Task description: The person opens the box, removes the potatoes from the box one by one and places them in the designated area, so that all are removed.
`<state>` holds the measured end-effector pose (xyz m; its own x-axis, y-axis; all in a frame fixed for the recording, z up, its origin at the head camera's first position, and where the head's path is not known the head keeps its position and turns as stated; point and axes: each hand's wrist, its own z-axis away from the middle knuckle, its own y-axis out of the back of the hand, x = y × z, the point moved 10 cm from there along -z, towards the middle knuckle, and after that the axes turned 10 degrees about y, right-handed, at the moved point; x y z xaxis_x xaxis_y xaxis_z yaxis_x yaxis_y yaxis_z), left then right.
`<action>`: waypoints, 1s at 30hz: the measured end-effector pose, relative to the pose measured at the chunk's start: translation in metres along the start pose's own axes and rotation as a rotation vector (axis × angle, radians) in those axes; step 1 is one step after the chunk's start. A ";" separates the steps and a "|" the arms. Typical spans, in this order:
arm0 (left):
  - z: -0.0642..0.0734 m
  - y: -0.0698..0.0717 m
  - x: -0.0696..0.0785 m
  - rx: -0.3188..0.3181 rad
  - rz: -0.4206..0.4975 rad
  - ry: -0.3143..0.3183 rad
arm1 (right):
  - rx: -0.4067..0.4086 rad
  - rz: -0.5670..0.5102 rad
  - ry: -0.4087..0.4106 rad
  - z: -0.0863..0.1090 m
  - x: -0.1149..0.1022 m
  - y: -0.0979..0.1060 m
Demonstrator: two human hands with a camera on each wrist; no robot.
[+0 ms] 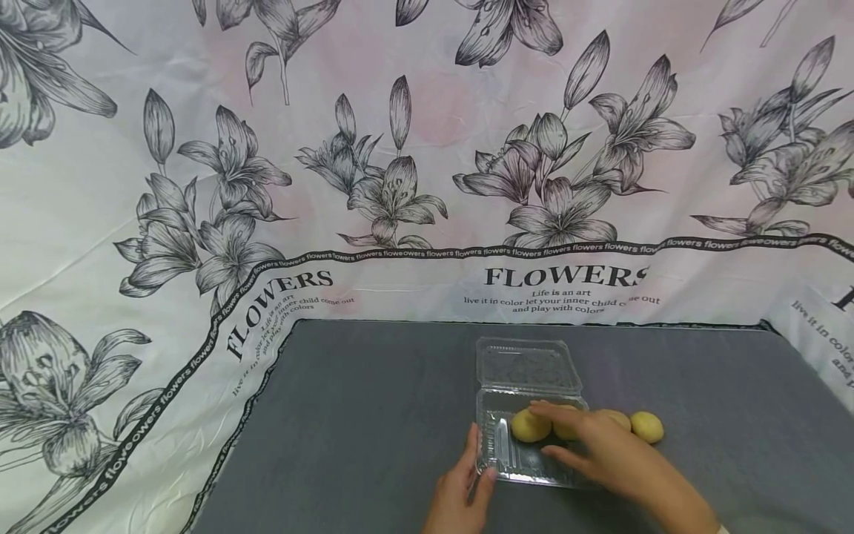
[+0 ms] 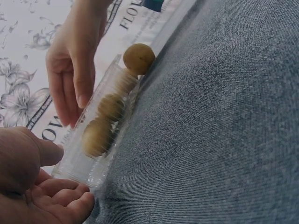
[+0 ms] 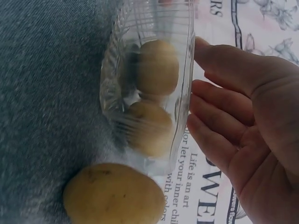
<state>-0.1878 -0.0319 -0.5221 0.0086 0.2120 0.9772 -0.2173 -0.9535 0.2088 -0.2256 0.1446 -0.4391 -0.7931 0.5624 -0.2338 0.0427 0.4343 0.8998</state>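
Note:
A clear plastic clamshell box [image 1: 527,475] stands with its lid [image 1: 527,365] folded back. Two yellow potatoes, a left one [image 1: 531,426] and a right one [image 3: 158,69], lie inside. My left hand [image 1: 460,489] is at the box's front left corner, its thumb [image 2: 49,153] and fingers spread about the edge without clearly gripping. Over the box's right part is my right hand [image 1: 594,445], fingers extended and nothing held; in the right wrist view its fingertips are by the rim. Two more potatoes, one partly hidden [image 1: 617,419] and one in full view [image 1: 647,427], lie right of the box.
The grey cloth-like tabletop [image 1: 353,423] extends to the left of the box. Behind it hangs a white curtain [image 1: 427,289] printed with flowers and lettering, which also borders the table's left and right sides.

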 end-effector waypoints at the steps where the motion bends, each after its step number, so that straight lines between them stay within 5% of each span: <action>1: 0.001 0.000 0.000 0.003 -0.004 -0.004 | -0.007 -0.009 -0.002 -0.001 0.000 -0.001; 7: 0.003 0.002 0.005 0.032 -0.023 -0.039 | -0.058 -0.042 -0.038 -0.008 0.001 -0.008; 14: -0.001 0.000 0.001 0.010 -0.009 0.011 | -0.080 -0.076 -0.027 -0.015 0.003 -0.015; 30: 0.000 0.001 0.002 0.004 -0.009 0.015 | -0.116 -0.095 -0.073 -0.020 0.011 -0.025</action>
<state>-0.1877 -0.0326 -0.5204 -0.0041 0.2237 0.9746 -0.2133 -0.9524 0.2177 -0.2474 0.1255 -0.4567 -0.7441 0.5741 -0.3417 -0.1038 0.4060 0.9080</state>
